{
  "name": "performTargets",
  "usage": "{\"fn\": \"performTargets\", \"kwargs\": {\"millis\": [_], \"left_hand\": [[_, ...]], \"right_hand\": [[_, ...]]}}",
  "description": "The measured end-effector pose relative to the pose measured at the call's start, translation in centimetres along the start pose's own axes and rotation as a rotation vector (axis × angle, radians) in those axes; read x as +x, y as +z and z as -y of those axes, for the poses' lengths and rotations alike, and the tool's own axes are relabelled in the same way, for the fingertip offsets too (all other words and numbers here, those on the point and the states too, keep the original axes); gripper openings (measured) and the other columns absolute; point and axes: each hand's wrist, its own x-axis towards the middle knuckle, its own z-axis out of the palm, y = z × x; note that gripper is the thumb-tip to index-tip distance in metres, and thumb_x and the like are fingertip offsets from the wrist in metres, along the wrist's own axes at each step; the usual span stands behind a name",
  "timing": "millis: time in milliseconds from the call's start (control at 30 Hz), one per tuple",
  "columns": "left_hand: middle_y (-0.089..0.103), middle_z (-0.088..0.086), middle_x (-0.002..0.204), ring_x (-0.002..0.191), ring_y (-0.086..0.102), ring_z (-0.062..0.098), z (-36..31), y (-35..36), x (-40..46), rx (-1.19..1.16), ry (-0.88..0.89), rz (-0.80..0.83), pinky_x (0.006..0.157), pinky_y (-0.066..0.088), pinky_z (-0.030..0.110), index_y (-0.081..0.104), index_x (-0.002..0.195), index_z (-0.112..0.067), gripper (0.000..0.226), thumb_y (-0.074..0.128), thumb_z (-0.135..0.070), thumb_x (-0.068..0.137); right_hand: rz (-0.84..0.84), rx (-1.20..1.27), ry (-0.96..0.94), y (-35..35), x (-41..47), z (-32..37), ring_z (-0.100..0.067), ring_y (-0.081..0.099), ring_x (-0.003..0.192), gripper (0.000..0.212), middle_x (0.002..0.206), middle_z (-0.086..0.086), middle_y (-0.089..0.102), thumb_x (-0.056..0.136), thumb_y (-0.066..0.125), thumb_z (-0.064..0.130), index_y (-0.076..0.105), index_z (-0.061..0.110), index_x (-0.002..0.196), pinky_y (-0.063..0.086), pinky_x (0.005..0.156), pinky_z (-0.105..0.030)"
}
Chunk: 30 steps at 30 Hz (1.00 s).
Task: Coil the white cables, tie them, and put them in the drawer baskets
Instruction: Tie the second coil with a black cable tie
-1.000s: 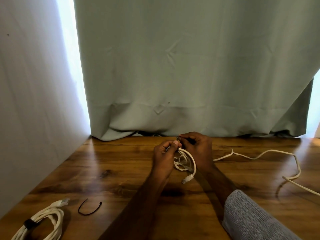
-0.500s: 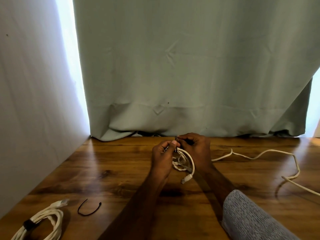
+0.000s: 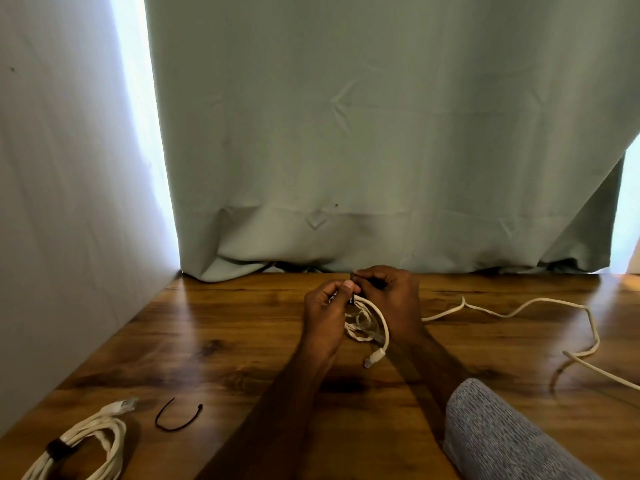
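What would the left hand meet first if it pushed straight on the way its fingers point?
Most likely the right hand: the left hand points at it, both pinching a black tie above the coiled cable. Depth is unclear.

desk (image 3: 242, 341) | tied coil (image 3: 83, 448) front-left | loose tie (image 3: 176, 415) just right of it | loose cable (image 3: 540, 306) right | curtain (image 3: 381, 150) behind

Materials and surface finish, referenced to the table.

The table (image 3: 242, 341) is finished in glossy, dark-grained wood, on which window light is reflected. A matt, creased cloth curtain (image 3: 381, 133) is hung behind its far edge. The white cables, one coiled (image 3: 367, 323) at the table's centre, one bundled (image 3: 90, 448) at its near left corner, appear smooth and plastic-sheathed. A thin black plastic tie (image 3: 176, 417) is laid just beside the bundle. A grey knitted, rough-textured sleeve (image 3: 502, 441) is seen over the near right edge.
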Motion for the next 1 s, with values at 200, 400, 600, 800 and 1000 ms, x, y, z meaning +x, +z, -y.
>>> {"fn": "performTargets", "kwargs": {"millis": [200,400,600,800,1000], "left_hand": [[0.073,0.012,0.077,0.071,0.068,0.021,0.2,-0.1,0.1,-0.003,-0.025,-0.018,0.067,0.056,0.032,0.073,0.080,-0.005,0.021,0.062,-0.015,0.096],[0.073,0.019,0.080,0.072,0.068,0.025,0.4,-0.2,0.4,0.003,-0.018,-0.058,0.070,0.055,0.036,0.074,0.080,-0.002,0.019,0.064,-0.012,0.093],[0.074,0.019,0.081,0.075,0.071,0.030,0.7,-0.4,0.6,0.030,0.007,-0.076,0.070,0.057,0.041,0.076,0.084,-0.006,0.016,0.065,-0.013,0.093],[0.074,0.012,0.078,0.077,0.072,0.031,1.0,-0.3,0.7,0.173,0.097,-0.040,0.073,0.058,0.049,0.076,0.079,-0.009,0.017,0.067,-0.016,0.092],[0.072,0.003,0.079,0.078,0.070,0.020,1.5,-0.7,0.7,0.299,0.238,0.028,0.074,0.059,0.049,0.074,0.081,-0.018,0.014,0.068,-0.025,0.092]], "right_hand": [[0.024,-0.012,-0.028,-0.1,0.1,0.0,-0.011,0.074,0.077,0.011,0.084,0.002,0.077,0.085,0.076,0.003,0.081,0.009,0.093,0.061,0.072,-0.030],[0.083,-0.019,-0.057,-0.2,0.3,0.3,-0.010,0.074,0.079,0.013,0.086,0.000,0.078,0.085,0.075,0.000,0.081,0.008,0.093,0.060,0.076,-0.027],[0.223,0.033,0.031,-1.3,0.5,0.9,-0.008,0.074,0.091,0.021,0.095,0.004,0.078,0.089,0.072,0.003,0.078,0.014,0.106,0.059,0.082,-0.025],[0.169,0.029,0.025,-1.5,0.7,0.9,-0.015,0.074,0.074,0.006,0.082,0.001,0.077,0.088,0.075,0.009,0.079,0.013,0.092,0.060,0.069,-0.030],[0.077,0.056,0.122,-1.8,1.3,0.3,-0.021,0.070,0.071,0.009,0.076,-0.008,0.072,0.091,0.072,0.010,0.074,0.016,0.085,0.057,0.056,-0.030]]}}
